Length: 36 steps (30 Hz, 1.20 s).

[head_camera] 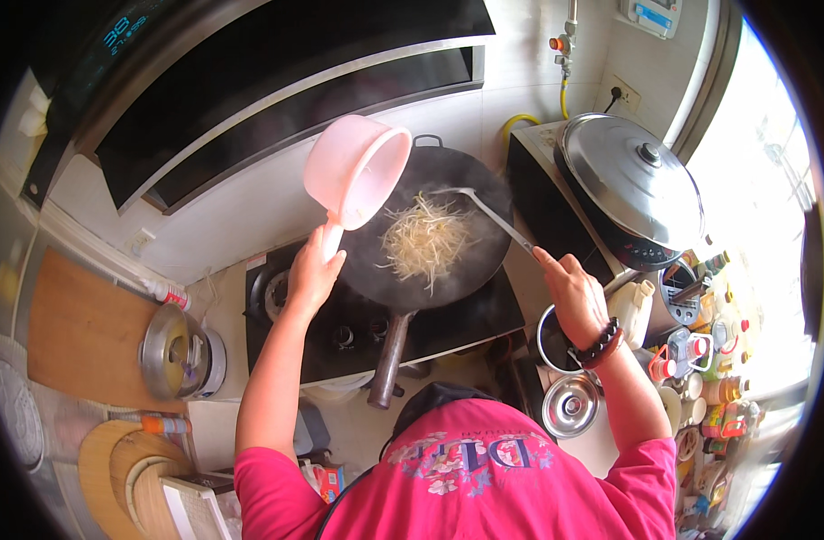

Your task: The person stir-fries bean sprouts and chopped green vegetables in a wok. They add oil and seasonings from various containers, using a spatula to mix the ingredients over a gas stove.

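My left hand [312, 273] grips the handle of a pink plastic dipper [351, 172], tilted with its mouth towards the wok; a few pale bits cling inside. Bean sprouts [428, 237] lie heaped in the dark wok [364, 270], with steam around them. The wok sits over the right side of a black gas hob [482, 307], its brown handle [390, 361] pointing towards me. My right hand [574, 297] is closed on a metal spatula [496, 217], whose blade reaches into the wok behind the sprouts.
A range hood [297, 74] overhangs the back left. An electric pan with a domed metal lid [628, 175] stands on the right, near several bottles [695, 347]. Metal bowls [172, 351] and a brown board [81, 331] are at left; a round metal lid [570, 405] lies below my right hand.
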Tool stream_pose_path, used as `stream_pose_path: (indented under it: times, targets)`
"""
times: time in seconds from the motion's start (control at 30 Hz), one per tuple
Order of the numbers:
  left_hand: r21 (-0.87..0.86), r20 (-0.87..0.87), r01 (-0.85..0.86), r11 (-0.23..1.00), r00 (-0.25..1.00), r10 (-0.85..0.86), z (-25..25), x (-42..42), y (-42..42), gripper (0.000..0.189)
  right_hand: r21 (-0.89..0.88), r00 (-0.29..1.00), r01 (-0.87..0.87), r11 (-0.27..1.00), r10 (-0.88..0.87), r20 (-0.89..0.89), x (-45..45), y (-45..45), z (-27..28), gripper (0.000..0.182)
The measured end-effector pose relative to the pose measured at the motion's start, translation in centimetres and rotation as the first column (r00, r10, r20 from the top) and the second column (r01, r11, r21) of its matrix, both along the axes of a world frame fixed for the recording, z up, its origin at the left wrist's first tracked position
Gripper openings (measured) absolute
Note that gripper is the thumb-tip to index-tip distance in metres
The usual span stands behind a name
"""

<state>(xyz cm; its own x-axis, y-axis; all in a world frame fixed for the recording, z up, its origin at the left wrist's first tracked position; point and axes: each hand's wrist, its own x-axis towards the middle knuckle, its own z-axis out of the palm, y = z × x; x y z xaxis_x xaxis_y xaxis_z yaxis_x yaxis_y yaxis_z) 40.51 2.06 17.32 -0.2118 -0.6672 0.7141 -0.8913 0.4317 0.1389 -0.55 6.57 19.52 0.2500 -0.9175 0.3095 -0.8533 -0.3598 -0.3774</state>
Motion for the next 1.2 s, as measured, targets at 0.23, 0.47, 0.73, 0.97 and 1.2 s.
stream_pose_path:
  times: [0.23,0.47,0.73,0.97,1.2]
  targets:
    - [0.658,-0.751,0.464,0.593,0.461,0.472,2.5,-1.3,1.4,0.018,-0.060,0.998,-0.032,0.998,0.035,0.050,0.2,1.4,1.3,0.044]
    - [0.610,-0.789,0.474,0.635,0.431,0.437,3.1,0.5,2.9,0.015,-0.061,0.992,-0.002,0.998,-0.006,-0.129,2.0,-2.1,-4.1,0.046]
    - [0.528,-0.849,0.583,0.617,0.379,0.369,2.8,0.8,6.4,0.025,-0.223,0.981,-0.178,0.959,0.155,-0.119,4.8,-5.7,-4.8,0.032]
    - [0.646,-0.722,0.456,0.612,0.626,0.295,3.7,-1.6,7.5,0.036,-0.446,0.782,-0.505,0.739,0.610,0.127,15.5,-10.5,3.7,0.035]
    - [0.684,-0.629,0.327,0.652,0.716,0.302,5.0,-3.7,9.0,0.041,-0.434,0.934,-0.306,0.847,0.355,0.035,21.7,-14.7,0.4,0.031]
